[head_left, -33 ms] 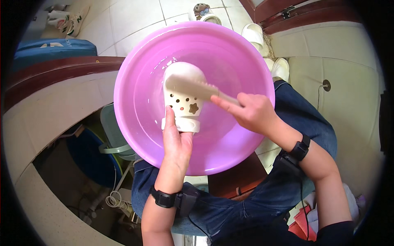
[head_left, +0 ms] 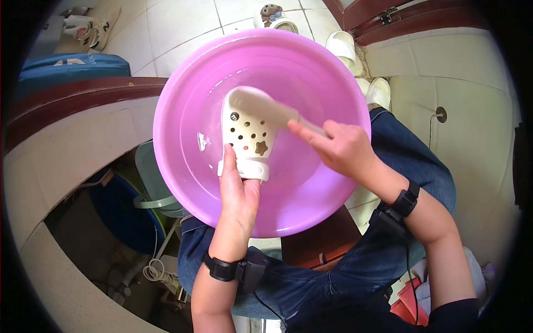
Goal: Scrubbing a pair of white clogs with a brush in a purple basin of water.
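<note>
My left hand (head_left: 239, 188) grips a white clog (head_left: 239, 133) by its heel end, the thumb along its side. The clog has round holes, a brown star charm and a few small charms on its top, and its toe points away from me. In my right hand (head_left: 347, 150) is the handle of a pale brush (head_left: 272, 110), my index finger stretched along it. Its head, blurred by motion, lies across the clog's toe; the bristles are hardly visible. Both are over a large pink basin (head_left: 319, 208) with some water in it.
The basin stands between my knees, above a brown wooden stool (head_left: 319, 241). White slippers (head_left: 341, 47) and another charm-covered clog (head_left: 282, 23) lie on the tiled floor beyond. To the left are a grey-green basket (head_left: 158, 177) and a coiled white cable (head_left: 158, 272).
The brush head has shifted slightly up and right over the clog's toe, uncovering a dark round charm and more holes. My left hand still holds the clog in nearly the same place.
</note>
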Motion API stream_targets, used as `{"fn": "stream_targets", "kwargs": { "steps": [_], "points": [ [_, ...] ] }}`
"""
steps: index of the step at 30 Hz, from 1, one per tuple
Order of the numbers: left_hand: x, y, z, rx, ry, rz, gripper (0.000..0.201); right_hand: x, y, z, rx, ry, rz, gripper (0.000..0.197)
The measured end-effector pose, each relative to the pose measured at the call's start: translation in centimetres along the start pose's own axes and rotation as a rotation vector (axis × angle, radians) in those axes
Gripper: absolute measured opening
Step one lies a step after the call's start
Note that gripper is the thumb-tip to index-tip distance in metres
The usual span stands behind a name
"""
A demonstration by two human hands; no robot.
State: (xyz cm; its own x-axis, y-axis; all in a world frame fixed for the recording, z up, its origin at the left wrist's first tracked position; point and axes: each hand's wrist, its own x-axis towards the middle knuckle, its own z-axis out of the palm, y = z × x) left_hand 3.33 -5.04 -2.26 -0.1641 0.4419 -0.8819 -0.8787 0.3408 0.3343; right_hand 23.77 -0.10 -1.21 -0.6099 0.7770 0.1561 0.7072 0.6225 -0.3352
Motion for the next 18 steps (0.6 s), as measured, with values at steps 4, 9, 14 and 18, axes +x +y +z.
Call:
{"fn": "stream_targets", "kwargs": {
  "steps": [4, 9, 14, 18],
  "points": [
    [0.1, -0.2, 0.0, 0.032, 0.042, 0.007, 0.044, 0.1, 0.7, -0.1, 0.079, 0.032, 0.081, 0.056],
    [0.0, 0.0, 0.2, 0.029, 0.033, -0.001, 0.044, 0.2, 0.7, 0.0, 0.079, -0.048, 0.17, 0.052],
    [-0.8, 0.3, 1.6, -0.065, 0.082, -0.015, 0.04, -0.2, 1.7, 1.0, 0.478, -0.147, 0.446, 0.045],
    [-0.9, 0.9, 1.2, -0.258, -0.01, -0.008, 0.038, -0.7, 1.8, 1.4, 0.64, -0.315, 0.492, 0.044]
  ]
}}
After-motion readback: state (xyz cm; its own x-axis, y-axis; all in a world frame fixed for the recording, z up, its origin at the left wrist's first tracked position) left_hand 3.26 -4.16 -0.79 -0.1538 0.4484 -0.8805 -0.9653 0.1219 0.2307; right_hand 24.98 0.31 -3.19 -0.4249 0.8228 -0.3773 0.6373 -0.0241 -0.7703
